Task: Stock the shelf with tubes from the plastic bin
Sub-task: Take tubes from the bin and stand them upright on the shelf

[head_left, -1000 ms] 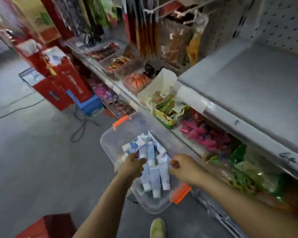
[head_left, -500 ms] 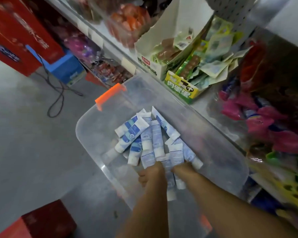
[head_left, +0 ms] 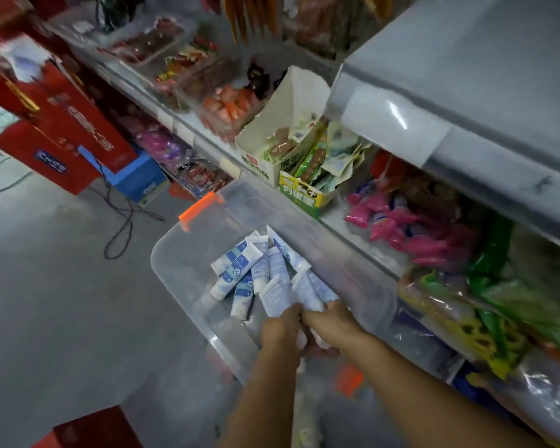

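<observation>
the clear plastic bin (head_left: 164,253) sits low in front of the shelving, its long right wall just beside the front edge of the lower shelf (head_left: 346,231). an orange latch (head_left: 201,206) shows at its far end and a second one (head_left: 349,379), blurred, at the near end. inside lie the white-and-blue tubes (head_left: 240,266), heaped loosely and crossing one another toward the middle.

both hands are down in the near part of the bin, touching side by side. the left hand (head_left: 282,331) has its fingers curled round the lower end of one or more tubes, and the right hand (head_left: 330,321) likewise clasps a small bunch that fans up and away from it. motion blur hides how many each holds.

up to the right is the bare grey shelf (head_left: 466,76), its front lip overhanging the stock beneath. under it, on the lower shelf, pink packets (head_left: 401,227) and green packets (head_left: 498,286) crowd the space nearest the bin. a yellow box (head_left: 301,192) of sachets and an open white carton (head_left: 282,124) stand at the bin's far corner, with a tray of orange snacks (head_left: 230,105) beyond.

on the floor (head_left: 46,302) to the left stand red boxes (head_left: 62,124), a blue box (head_left: 136,179) and a looping black cable (head_left: 120,221), well apart from the bin.
</observation>
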A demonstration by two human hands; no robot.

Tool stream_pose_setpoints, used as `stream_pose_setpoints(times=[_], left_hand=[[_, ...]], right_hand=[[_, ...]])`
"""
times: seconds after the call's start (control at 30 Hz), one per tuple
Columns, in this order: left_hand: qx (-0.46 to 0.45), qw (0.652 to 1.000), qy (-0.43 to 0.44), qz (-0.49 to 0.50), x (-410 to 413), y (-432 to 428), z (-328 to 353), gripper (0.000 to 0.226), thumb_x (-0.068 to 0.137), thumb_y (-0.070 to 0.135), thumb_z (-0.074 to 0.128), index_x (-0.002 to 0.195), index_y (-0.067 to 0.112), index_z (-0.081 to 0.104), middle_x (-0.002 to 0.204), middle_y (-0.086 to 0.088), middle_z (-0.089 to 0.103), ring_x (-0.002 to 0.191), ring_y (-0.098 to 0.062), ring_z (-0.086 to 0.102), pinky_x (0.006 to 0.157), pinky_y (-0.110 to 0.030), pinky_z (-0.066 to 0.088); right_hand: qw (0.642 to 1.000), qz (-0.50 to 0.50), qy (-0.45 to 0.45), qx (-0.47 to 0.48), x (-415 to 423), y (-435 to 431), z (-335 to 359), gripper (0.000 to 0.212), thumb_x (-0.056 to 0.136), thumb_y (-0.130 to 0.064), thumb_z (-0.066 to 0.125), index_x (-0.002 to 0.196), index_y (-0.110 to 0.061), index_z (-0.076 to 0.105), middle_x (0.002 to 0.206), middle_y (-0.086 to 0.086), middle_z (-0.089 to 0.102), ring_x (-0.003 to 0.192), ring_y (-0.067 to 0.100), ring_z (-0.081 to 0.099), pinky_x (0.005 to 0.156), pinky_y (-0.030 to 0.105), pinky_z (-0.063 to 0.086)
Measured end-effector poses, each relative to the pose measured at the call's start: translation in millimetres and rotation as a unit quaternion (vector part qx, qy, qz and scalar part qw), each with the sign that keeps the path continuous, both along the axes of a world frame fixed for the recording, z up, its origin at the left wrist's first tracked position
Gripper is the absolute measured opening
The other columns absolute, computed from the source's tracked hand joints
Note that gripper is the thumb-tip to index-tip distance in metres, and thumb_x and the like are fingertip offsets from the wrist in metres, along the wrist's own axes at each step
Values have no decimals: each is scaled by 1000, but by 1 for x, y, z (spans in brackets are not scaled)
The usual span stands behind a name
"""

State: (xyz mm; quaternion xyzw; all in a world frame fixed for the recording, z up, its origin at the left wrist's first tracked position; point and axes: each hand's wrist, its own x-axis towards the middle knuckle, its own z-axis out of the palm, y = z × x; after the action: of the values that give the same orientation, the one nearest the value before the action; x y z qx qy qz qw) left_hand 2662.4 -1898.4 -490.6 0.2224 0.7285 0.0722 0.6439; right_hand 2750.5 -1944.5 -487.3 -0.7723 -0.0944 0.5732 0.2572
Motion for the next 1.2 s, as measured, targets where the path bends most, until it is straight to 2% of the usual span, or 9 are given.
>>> stream_pose_setpoints(times=[0.13, 0.27, 0.37, 0.47, 0.63, 0.8, 0.87, 0.97, 1.2], left_hand=[[123, 990, -63, 35, 2, -48, 77, 21, 84, 23, 64, 92, 5, 58, 74, -15, 61, 61, -28, 61, 49, -31, 51], [196, 969, -150, -31, 10, -131, 162, 22, 86, 24, 57, 99, 6, 62, 77, -14, 62, 53, -21, 60, 48, -27, 49], [229, 947, -218, -61, 18, -211, 201, 29, 86, 24, 57, 105, 4, 63, 92, -22, 65, 66, -29, 66, 51, -33, 53], [272, 922, -259, -95, 29, -295, 237, 34, 83, 24, 62, 110, 4, 62, 90, -20, 69, 68, -31, 69, 56, -39, 56], [300, 875, -338, -173, 47, -421, 295, 36, 83, 17, 55, 118, 15, 64, 103, -20, 72, 88, -38, 71, 67, -46, 57], [368, 825, -366, -224, 70, -514, 361, 29, 83, 4, 53, 109, 13, 63, 95, -22, 71, 79, -37, 69, 68, -47, 57], [388, 808, -360, -258, 77, -540, 388, 29, 79, 10, 58, 109, 12, 61, 97, -25, 69, 80, -41, 69, 68, -51, 58], [425, 788, -350, -276, 90, -566, 423, 32, 79, 17, 68, 108, 11, 56, 93, -22, 68, 78, -36, 71, 61, -46, 58], [512, 716, -378, -287, 132, -587, 487, 35, 93, 34, 61, 112, 8, 48, 83, -11, 53, 54, -18, 60, 40, -25, 42]], right_hand=[[991, -8, -18, 133, 3, -50, 73, 32, 78, -39, 71, 75, -7, 67, 53, 2, 63, 42, 13, 58, 44, 22, 46], [967, -19, -70, 243, 11, -145, 139, 41, 91, -48, 51, 69, -15, 64, 51, -4, 60, 52, 14, 58, 48, 26, 40], [940, 18, -135, 313, 26, -234, 181, 31, 99, -42, 37, 92, -31, 65, 86, -8, 64, 83, 16, 60, 68, 28, 45], [904, 68, -217, 362, 47, -330, 221, 32, 102, -28, 39, 131, -21, 51, 122, -10, 54, 111, 5, 51, 84, 9, 36], [891, 61, -219, 393, 69, -475, 291, 40, 95, -20, 56, 131, -32, 41, 113, -7, 61, 92, 0, 61, 68, 10, 47], [898, 22, -196, 393, 84, -580, 359, 32, 81, -15, 71, 112, -12, 66, 93, 4, 72, 74, 10, 67, 64, 34, 57], [893, -13, -203, 401, 90, -610, 382, 43, 70, -21, 77, 111, -14, 65, 99, 7, 73, 85, 20, 69, 79, 48, 55], [873, -57, -228, 428, 101, -644, 413, 48, 76, -16, 78, 119, -16, 58, 109, 3, 71, 99, 20, 69, 88, 45, 55], [814, -132, -336, 454, 132, -691, 493, 36, 85, -24, 70, 118, -27, 57, 104, 2, 69, 93, 19, 66, 67, 38, 60]])
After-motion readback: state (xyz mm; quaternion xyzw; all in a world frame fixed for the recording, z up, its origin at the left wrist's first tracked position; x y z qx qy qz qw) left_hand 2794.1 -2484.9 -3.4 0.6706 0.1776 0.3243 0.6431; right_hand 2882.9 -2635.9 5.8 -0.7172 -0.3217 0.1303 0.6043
